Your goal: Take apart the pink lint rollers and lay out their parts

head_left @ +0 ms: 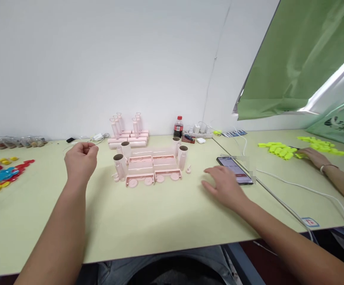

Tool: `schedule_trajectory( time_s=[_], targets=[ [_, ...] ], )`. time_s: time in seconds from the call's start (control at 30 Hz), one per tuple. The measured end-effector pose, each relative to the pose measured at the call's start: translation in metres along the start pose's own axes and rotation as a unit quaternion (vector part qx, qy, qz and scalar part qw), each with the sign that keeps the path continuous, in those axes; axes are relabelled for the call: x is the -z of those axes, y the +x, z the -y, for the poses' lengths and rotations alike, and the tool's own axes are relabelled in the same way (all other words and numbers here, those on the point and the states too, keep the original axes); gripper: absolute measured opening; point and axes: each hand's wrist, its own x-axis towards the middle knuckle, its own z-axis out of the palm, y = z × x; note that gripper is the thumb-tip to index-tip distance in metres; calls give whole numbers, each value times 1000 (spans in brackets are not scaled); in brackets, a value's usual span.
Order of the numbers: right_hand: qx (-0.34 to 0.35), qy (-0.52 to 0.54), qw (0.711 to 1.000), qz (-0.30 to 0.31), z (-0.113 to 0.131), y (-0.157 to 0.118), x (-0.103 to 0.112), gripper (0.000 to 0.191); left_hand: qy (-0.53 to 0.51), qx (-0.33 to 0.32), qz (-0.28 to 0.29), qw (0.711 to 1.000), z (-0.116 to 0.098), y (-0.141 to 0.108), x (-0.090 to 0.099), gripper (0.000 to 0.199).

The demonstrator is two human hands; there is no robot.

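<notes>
My left hand [81,160] is raised left of the pink parts, its fingers curled together; whatever they hold, if anything, is hidden. Fingers apart, my right hand [223,184] reaches low over the table beside a lit phone [239,172], holding nothing. Between both hands stand pink wheeled trays [140,180] with clear covers. Tubes with dark openings [183,150] stand upright at their ends. Small pink pieces lie close by, one small pink piece [188,170] on the right and another on the left.
Against the wall are pink rolls [130,143] with upright pink bottles, a cola bottle [178,127] and a power strip [203,134]. Red, blue and yellow pieces [1,176] lie at far left. Another person's hand [314,156] touches neon-yellow pieces [278,150]. White cables [305,188] cross the right side.
</notes>
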Motion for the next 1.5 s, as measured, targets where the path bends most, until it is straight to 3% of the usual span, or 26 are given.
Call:
schedule_trajectory(
  time_s=[0.13,0.23,1.03,1.5],
  targets=[
    [-137,-133,981,-21,-67,-27,2,58,-41,-12,-25,999,-8,-6,1,17],
    [-174,-158,972,-11,-85,-40,1,67,-50,-20,-28,998,-11,-8,1,18],
    [-193,-133,972,-11,-87,-42,-5,64,-69,-87,-43,993,-9,-9,-3,17],
    [-195,-91,976,-24,-88,-42,-6,60,-74,-82,-36,993,-13,-14,0,18]
  ],
)
